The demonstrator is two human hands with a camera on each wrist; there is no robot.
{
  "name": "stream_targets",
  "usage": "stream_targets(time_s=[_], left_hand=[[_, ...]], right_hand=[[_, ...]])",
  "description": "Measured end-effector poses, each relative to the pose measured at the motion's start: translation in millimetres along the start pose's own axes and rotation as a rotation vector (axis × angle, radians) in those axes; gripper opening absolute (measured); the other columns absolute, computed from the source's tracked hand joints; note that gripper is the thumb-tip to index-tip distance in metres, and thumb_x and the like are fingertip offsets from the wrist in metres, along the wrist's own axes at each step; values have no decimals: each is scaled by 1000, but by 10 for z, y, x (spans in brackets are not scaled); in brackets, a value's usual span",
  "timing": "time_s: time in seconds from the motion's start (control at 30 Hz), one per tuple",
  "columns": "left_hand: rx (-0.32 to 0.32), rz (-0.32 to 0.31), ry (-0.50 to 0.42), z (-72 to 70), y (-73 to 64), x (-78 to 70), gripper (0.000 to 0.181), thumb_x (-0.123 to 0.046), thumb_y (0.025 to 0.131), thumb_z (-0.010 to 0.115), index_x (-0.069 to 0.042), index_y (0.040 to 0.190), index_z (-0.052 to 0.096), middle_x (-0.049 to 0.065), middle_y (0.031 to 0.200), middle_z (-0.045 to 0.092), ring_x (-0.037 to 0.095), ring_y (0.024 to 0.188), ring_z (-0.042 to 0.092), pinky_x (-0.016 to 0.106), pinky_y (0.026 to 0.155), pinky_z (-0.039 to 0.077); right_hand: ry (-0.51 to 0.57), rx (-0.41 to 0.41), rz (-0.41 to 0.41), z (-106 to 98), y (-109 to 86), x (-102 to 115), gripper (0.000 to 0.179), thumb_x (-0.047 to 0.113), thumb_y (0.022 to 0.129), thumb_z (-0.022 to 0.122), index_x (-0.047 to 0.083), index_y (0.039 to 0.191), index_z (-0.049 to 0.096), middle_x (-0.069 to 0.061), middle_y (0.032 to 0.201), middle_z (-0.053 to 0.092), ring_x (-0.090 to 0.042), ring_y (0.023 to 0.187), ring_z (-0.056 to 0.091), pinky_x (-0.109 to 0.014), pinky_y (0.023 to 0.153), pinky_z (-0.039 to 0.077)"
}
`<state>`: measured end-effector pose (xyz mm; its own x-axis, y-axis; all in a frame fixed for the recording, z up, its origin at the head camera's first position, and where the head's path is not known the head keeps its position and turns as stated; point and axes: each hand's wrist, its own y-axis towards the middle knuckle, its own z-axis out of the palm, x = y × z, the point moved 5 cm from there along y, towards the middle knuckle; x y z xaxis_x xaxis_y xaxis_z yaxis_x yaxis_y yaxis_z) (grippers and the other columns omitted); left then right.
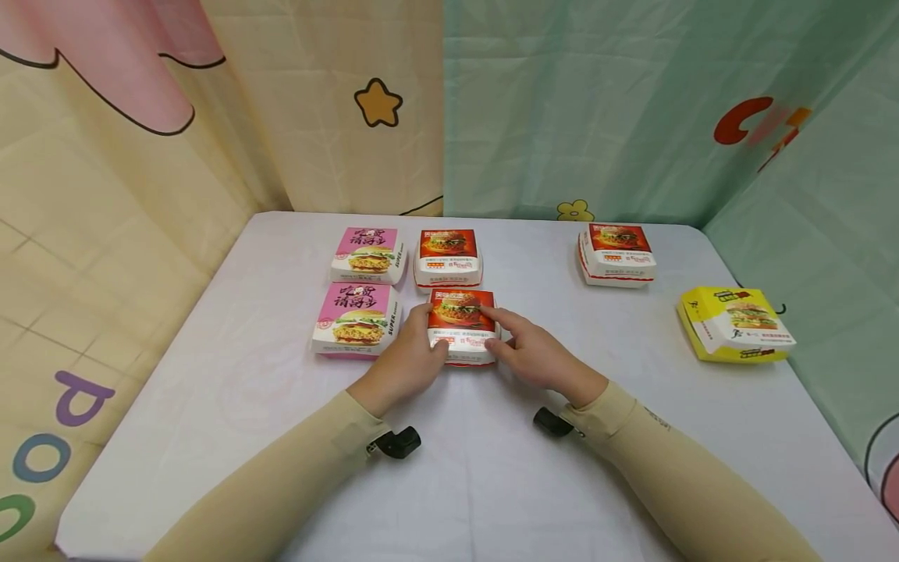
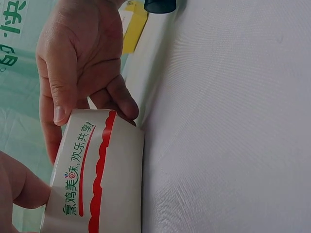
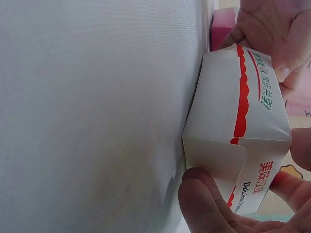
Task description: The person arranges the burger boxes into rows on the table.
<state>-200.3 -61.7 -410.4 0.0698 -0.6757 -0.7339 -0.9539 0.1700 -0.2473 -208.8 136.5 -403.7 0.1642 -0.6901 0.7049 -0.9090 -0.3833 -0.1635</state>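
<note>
A red-and-white burger box (image 1: 462, 316) sits on the table between both hands, in front of a matching burger box (image 1: 448, 257). My left hand (image 1: 410, 351) grips its left side, thumb at the near top edge. From the right, my right hand (image 1: 537, 351) holds the opposite side, thumb near the front corner and fingers further back. Both wrist views show the white side of the held box (image 2: 121, 170) with its red scalloped stripe, low against the tablecloth. Left of the left hand lies a pink burger box (image 1: 357, 320), a second pink burger box (image 1: 368, 254) behind it.
Another red-and-white burger box (image 1: 616, 254) stands at the back right. A yellow burger box (image 1: 736, 324) sits near the right edge of the white-covered table (image 1: 463, 468). Patterned curtains (image 1: 520, 109) hang along the back and sides.
</note>
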Motion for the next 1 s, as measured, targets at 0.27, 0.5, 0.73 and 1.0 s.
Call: stream_targets(time_s=[0.27,0.5,0.73,1.0], left_hand=[[-12,15,13,14,2,-5,75,-31,107,54,-8,166,13,20,172,23,33,156,33,56,128,29],[-16,11,30,13,-3,-1,75,-32,107,54,-8,165,14,20,171,25,32,153,38,56,127,32],[-24,11,31,18,0,0,74,-32,107,55,-8,165,15,19,170,27,33,153,38,56,126,32],[-25,13,34,22,-8,0,75,-31,108,54,-7,166,13,21,172,23,34,156,34,57,127,32]], right_hand=[[11,2,14,8,10,-19,63,26,107,62,24,164,38,-11,159,49,-19,73,55,-31,65,49],[15,4,14,11,11,-12,63,26,107,62,24,164,38,-11,159,49,-19,71,53,-31,64,48],[10,6,13,12,6,-2,62,25,107,61,23,165,37,-11,158,49,-18,72,53,-31,64,48],[-6,3,16,15,4,-7,63,26,107,60,24,165,36,-12,167,41,-20,78,54,-31,67,48]])
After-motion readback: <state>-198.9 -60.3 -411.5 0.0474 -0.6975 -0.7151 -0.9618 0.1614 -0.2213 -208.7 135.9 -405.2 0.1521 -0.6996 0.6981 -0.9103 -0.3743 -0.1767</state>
